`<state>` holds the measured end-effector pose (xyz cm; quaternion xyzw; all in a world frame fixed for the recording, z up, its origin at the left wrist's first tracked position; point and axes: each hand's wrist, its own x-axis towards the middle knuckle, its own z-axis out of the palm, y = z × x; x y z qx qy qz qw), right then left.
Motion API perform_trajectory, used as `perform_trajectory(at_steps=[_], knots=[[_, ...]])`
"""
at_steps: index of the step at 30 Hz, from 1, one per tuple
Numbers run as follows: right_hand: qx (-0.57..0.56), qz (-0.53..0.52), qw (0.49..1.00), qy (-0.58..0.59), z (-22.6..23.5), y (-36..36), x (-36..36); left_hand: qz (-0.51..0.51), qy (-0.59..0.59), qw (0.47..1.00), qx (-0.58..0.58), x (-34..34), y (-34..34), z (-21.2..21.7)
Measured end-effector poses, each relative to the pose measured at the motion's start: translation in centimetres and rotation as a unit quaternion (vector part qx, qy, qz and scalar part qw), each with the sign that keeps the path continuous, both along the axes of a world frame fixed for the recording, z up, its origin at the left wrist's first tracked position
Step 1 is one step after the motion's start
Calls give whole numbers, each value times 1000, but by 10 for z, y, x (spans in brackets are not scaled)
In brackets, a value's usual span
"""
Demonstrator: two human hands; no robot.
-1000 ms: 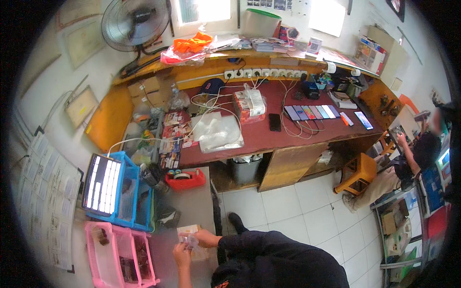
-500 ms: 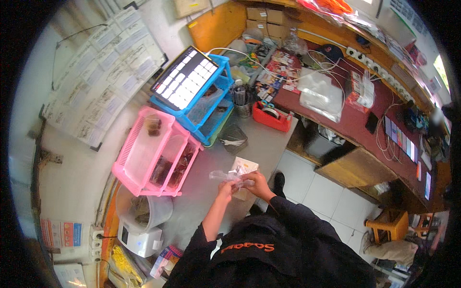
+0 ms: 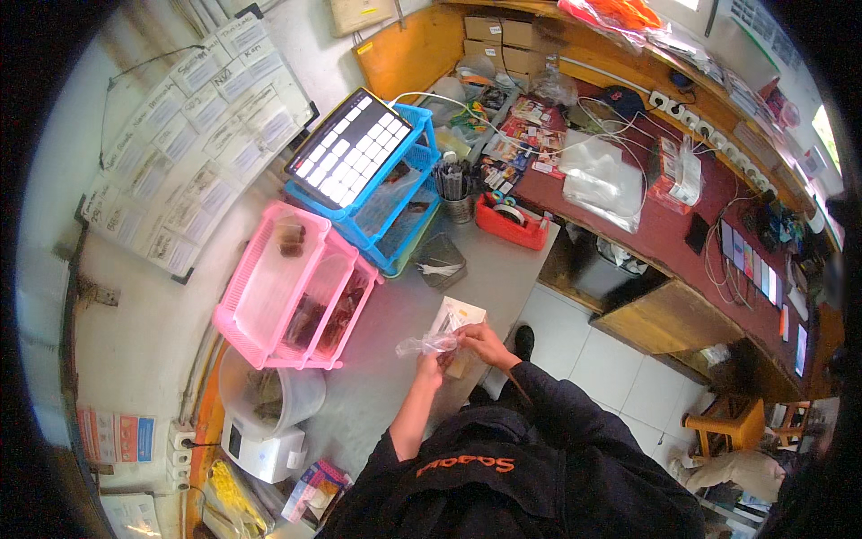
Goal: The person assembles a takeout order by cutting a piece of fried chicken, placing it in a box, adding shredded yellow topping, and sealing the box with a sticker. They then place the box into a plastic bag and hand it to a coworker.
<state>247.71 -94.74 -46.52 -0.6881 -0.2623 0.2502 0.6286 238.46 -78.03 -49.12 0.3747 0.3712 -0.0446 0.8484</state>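
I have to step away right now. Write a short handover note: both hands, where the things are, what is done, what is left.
Left hand: grip on a small crinkled clear plastic bag, held above the grey counter.
Right hand: pinching the bag's other end.
Flat pale cardboard packet: lies on the counter just beyond the hands.
Pink plastic tray rack: to the left, apart from the hands.
Done: bag is in hand.
Left: cannot tell whether the bag is open or what it holds.
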Motion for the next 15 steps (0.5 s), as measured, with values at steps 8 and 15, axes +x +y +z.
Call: perform_trajectory(at_steps=[8, 15], knots=[[-18, 10, 1000, -9, -9, 4, 5, -5, 0, 998, 63, 2, -4, 15], [-21, -14, 999, 36, -8, 8, 5, -56, -33, 923, 378, 0, -6, 30]])
